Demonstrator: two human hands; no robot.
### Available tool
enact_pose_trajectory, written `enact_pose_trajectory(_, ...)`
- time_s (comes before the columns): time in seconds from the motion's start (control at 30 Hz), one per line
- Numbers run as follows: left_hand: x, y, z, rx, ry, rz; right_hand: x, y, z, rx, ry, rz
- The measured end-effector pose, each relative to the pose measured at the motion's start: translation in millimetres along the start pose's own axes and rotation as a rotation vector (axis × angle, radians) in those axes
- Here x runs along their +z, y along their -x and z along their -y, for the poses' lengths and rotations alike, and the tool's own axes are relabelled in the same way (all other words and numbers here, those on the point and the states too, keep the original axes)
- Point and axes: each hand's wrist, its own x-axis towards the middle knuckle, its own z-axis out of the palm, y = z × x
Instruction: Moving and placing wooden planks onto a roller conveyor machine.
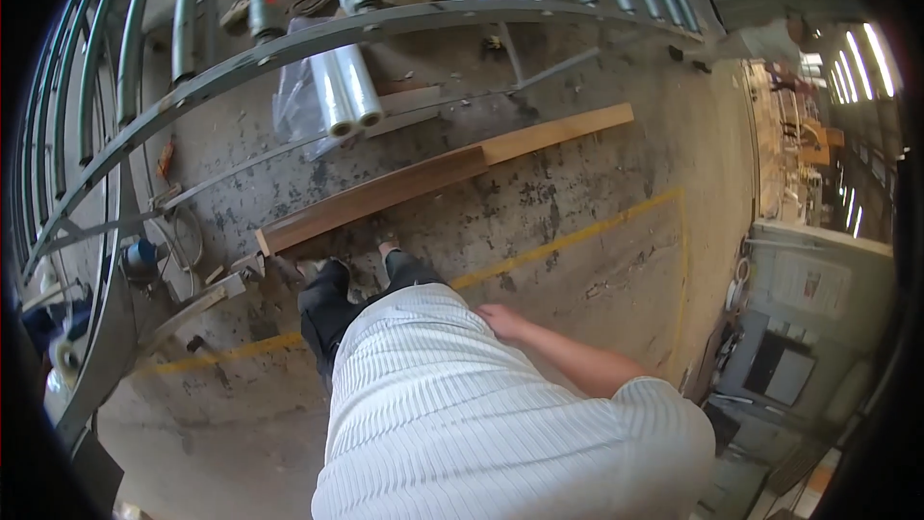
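My right hand (500, 321) rests at the side of my white ribbed shirt (452, 376), near the hip. Its fingers are partly hidden and small, so whether they are closed is unclear. My left hand is out of the picture. In front of my feet a long brown wooden board (375, 197) lies on the concrete floor. A lighter wooden board (558, 133) continues from its right end, slightly angled. Neither board is touched by the visible hand.
A roller conveyor (385, 24) with metal rollers curves across the far side and left. Two rolls of clear film (345, 91) lie beneath it. A yellow line (568, 236) marks the floor. Grey cabinet-like equipment (789, 327) stands at the right. A person (765, 41) is at the far right.
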Motion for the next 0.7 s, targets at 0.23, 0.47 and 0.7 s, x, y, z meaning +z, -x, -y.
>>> enact_pose_trajectory(0.23,46.9,-41.1,-44.0,0.141,-0.138,0.145,22.4,19.5,-98.4,-0.305,-0.32,-0.048)
enact_pose_trajectory(0.47,81.3,-17.3,-25.4,0.169,-0.205,0.243,50.5,88.7,-194.3,-0.164,-0.588,-0.344)
enact_pose_trajectory(0.7,156.5,70.4,0.8,0.021,-0.198,0.16,32.8,110.4,-290.4,-0.127,-0.698,-0.481)
